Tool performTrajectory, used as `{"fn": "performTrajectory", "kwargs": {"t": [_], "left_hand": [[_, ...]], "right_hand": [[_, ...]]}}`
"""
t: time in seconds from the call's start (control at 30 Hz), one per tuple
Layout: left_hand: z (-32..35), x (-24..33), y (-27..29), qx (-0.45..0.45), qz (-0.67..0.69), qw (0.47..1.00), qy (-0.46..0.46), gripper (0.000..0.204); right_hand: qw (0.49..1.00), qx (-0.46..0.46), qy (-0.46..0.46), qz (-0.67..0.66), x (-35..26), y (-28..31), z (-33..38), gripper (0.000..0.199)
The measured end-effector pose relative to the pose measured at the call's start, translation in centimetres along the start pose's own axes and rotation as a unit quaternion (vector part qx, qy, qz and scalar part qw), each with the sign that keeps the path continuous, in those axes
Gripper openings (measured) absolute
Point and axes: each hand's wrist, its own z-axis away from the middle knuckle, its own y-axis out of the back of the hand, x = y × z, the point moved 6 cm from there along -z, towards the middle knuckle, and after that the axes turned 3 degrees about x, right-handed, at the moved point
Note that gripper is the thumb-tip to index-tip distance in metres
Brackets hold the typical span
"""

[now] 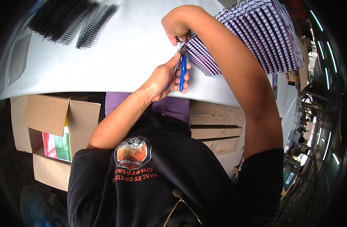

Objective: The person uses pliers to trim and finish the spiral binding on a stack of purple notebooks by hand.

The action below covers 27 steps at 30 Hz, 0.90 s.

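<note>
My left hand is closed around blue-handled pliers, their dark jaws pointing away from me. The jaws meet the near-left end of a stack of spiral-bound notebooks, whose rows of wire loops face up with white, black and purple between them. My right hand reaches over from the right, bent at the wrist, its fingers curled down beside the jaws at the stack's end. What those fingers pinch is hidden. Loose black wire spirals lie in a bundle at the far left of the white table.
Below the table's left edge stands an open cardboard box with red and green items inside. Wooden slats show beneath the front edge, to the right of my lap. Further cartons and white-covered surfaces line the right side.
</note>
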Motion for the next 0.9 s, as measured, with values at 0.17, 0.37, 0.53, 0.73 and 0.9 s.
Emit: {"fn": "performTrajectory", "kwargs": {"t": [0.17, 0.37, 0.53, 0.73, 0.9], "left_hand": [[-0.6, -0.2, 1.1, -0.066, 0.015, 0.998, -0.013, 0.052], [0.1, -0.5, 0.2, -0.019, -0.008, 1.0, -0.002, 0.057], [-0.2, 0.6, -0.2, -0.036, -0.013, 0.999, -0.011, 0.055], [0.5, 0.3, -0.4, -0.043, -0.06, 0.997, -0.002, 0.055], [-0.2, 0.9, -1.0, -0.04, -0.039, 0.998, -0.001, 0.059]], "right_hand": [[1.0, 0.002, -0.008, -0.013, -0.1, 0.2, 0.0, 0.046], [0.998, -0.056, -0.023, 0.01, -0.4, 0.8, -0.1, 0.044], [0.999, 0.005, 0.009, 0.04, -0.4, 0.8, 0.5, 0.041], [0.999, 0.011, 0.008, 0.043, 0.3, 0.7, 0.0, 0.04], [1.0, 0.011, 0.004, 0.004, 0.0, 1.1, 0.2, 0.039]]}}
